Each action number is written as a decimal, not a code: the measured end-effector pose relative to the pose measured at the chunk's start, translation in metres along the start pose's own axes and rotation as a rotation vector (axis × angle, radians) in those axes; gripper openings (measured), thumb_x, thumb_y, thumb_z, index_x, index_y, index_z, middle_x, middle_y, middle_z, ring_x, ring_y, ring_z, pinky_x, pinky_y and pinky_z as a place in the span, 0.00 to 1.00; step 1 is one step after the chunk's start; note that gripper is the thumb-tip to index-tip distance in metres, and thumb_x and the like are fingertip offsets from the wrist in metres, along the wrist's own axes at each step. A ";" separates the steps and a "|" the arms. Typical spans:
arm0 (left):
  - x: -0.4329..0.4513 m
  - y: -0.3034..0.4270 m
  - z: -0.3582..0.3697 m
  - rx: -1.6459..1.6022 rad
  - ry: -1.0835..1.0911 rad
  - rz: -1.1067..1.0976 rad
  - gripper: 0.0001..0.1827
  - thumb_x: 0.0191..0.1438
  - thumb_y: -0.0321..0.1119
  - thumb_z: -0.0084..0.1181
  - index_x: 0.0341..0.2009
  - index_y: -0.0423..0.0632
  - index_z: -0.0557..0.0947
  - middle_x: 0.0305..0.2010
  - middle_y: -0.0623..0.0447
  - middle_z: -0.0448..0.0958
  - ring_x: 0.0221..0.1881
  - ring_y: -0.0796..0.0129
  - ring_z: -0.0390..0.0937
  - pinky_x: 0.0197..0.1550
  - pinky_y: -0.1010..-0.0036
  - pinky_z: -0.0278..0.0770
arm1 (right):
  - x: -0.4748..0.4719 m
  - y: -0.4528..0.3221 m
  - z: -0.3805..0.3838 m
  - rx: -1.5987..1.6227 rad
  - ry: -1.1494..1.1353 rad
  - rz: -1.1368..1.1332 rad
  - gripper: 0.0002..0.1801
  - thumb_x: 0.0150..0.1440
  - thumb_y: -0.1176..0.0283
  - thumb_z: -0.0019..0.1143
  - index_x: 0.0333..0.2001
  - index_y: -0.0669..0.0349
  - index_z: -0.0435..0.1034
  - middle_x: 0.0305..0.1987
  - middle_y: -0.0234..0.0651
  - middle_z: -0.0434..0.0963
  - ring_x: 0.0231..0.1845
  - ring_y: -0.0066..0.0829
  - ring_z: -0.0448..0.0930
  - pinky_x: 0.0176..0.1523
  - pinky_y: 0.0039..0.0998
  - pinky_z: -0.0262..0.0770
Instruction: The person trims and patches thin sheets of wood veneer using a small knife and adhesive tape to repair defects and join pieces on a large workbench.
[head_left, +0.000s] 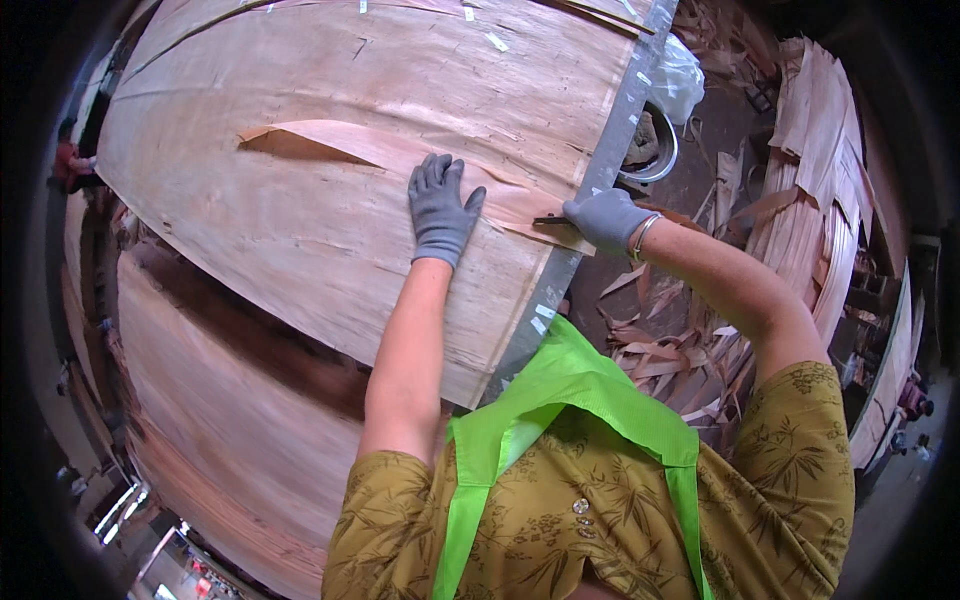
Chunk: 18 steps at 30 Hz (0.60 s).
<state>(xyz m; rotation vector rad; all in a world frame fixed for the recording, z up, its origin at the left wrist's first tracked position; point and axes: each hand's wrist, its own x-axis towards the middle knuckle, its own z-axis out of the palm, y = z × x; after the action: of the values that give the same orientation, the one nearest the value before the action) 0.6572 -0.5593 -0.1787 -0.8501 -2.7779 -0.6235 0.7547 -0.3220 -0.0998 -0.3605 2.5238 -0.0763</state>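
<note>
A large wood veneer sheet (315, 217) lies before me on a stack, its right end along a grey metal edge strip (611, 142). On it rests a narrow strip of veneer (330, 135), its far left end curled up and its right end reaching over the metal edge. My left hand (442, 206), in a grey glove, lies with its fingers spread on this strip. My right hand (609, 219), gloved too, is closed on the handle of a dark, thin tool, perhaps a knife (551, 220), held over the strip near the metal edge.
Right of the edge stand a metal bowl (666, 154) with a lump in it and a white plastic bag (677, 79). Veneer scraps (660, 349) litter the floor beside a tall veneer pile (806, 172). Another veneer stack (225, 360) lies lower left. A person (71, 161) is at the far left.
</note>
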 end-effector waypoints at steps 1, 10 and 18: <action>0.001 0.000 0.000 0.004 -0.003 0.003 0.28 0.43 0.47 0.60 0.47 0.46 0.74 0.55 0.45 0.68 0.62 0.52 0.57 0.65 0.56 0.49 | 0.001 0.006 0.003 -0.010 0.006 -0.019 0.07 0.52 0.73 0.47 0.35 0.60 0.71 0.28 0.45 0.78 0.32 0.45 0.81 0.31 0.41 0.75; 0.001 -0.002 -0.001 0.000 0.024 0.015 0.27 0.43 0.46 0.61 0.47 0.47 0.73 0.54 0.45 0.67 0.61 0.51 0.58 0.64 0.55 0.50 | -0.007 0.030 -0.001 -0.107 0.048 -0.148 0.07 0.50 0.75 0.48 0.34 0.59 0.72 0.27 0.44 0.77 0.30 0.44 0.81 0.26 0.40 0.75; 0.001 0.000 -0.003 -0.009 0.033 0.024 0.26 0.43 0.45 0.62 0.46 0.46 0.73 0.54 0.44 0.67 0.60 0.51 0.58 0.64 0.55 0.50 | -0.014 0.043 0.013 -0.004 0.172 -0.210 0.13 0.49 0.75 0.50 0.42 0.53 0.69 0.32 0.41 0.76 0.31 0.42 0.80 0.30 0.37 0.75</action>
<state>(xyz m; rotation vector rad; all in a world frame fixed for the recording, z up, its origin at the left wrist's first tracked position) 0.6566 -0.5597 -0.1760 -0.8659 -2.7333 -0.6406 0.7627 -0.2763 -0.1090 -0.6446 2.6460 -0.1904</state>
